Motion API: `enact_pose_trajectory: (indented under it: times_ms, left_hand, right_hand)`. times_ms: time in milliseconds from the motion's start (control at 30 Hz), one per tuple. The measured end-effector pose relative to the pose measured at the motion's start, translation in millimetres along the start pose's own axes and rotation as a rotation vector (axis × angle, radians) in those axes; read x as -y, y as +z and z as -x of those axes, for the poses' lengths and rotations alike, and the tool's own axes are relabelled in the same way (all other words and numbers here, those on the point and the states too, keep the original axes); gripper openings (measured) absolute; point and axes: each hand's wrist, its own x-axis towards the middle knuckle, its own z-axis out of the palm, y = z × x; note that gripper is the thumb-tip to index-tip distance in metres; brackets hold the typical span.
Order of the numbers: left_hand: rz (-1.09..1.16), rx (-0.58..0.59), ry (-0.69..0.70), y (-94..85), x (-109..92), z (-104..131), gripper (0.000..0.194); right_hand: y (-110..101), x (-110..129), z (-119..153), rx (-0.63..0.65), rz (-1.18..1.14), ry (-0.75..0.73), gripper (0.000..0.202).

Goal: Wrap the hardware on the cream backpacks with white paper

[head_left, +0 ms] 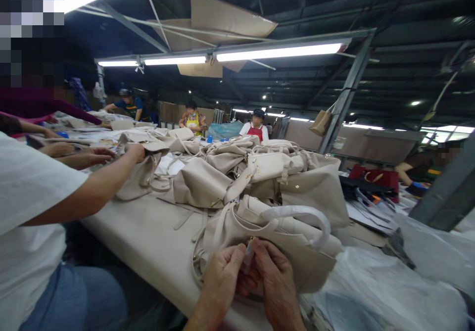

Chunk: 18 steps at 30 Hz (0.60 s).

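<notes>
I can slide left along the bare strip of pale beige worktop (144,234), below a co-worker's outstretched arm (106,187); a beige leather handbag with white-wrapped handle (302,254) and heaped beige bags (274,165) block ahead, crumpled translucent plastic (386,279) my right.

The view looks out from the wearer's head, forward and slightly down, with the wearer's hands (224,276) close in toward six o'clock. It faces across the counter (137,229), which stretches away toward ten, and takes in ceiling lamps (278,53) near twelve.
</notes>
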Motion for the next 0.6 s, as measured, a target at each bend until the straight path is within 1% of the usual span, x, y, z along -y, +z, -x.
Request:
enact_pose_trajectory:
  times_ms: [67, 133, 167, 267, 333, 500, 600]
  left_hand:
    - [0.074, 0.038, -0.055, -0.7, -0.6, -0.8, 0.056]
    - [0.141, 0.049, -0.104, -0.5, -1.2, -1.0, 0.054]
    - [0.149, 0.041, -0.105, 0.0, -1.5, -1.2, 0.053]
    - [0.106, -0.013, -0.034, 2.5, -3.0, -1.8, 0.049]
    - [0.094, -0.032, -0.012, 4.1, -4.7, -2.3, 0.046]
    - [0.122, -0.04, -0.033, 4.5, -11.9, -1.0, 0.042]
    - [0.102, -0.038, -0.044, 4.2, -16.7, 0.1, 0.042]
  right_hand:
    - [0.3, 1.7, 0.3, -0.021, 0.023, -0.021, 0.046]
    - [-0.2, 1.6, -0.6, -0.044, 0.052, -0.064, 0.046]
    - [-0.6, 0.8, -1.4, -0.049, 0.066, -0.081, 0.046]
    - [-1.6, -3.1, -4.5, -0.067, 0.1, -0.126, 0.046]
    - [-2.1, -4.7, -5.7, -0.07, 0.12, -0.136, 0.044]
    - [-5.4, 3.8, -2.3, -0.019, 0.117, -0.071, 0.049]
    - [-9.1, 11.4, 0.3, 0.036, 0.171, -0.073, 0.046]
